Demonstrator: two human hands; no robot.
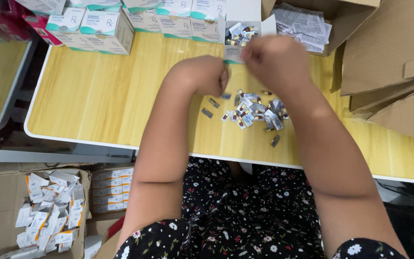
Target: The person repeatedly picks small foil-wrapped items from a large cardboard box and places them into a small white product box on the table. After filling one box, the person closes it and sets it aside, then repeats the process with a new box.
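My left hand point(207, 74) and right hand point(274, 60) are both curled into fists, held close together above the wooden table point(101, 96). Motion blur hides whether my fingers pinch anything, so I cannot tell. Just below them lies a heap of small foil pill strips point(252, 112). An open box point(238, 36) with more strips stands just behind my hands, beside a row of white-and-teal cartons point(106, 29).

Floor carton point(85, 240) (crammed with flattened boxes point(49, 211))
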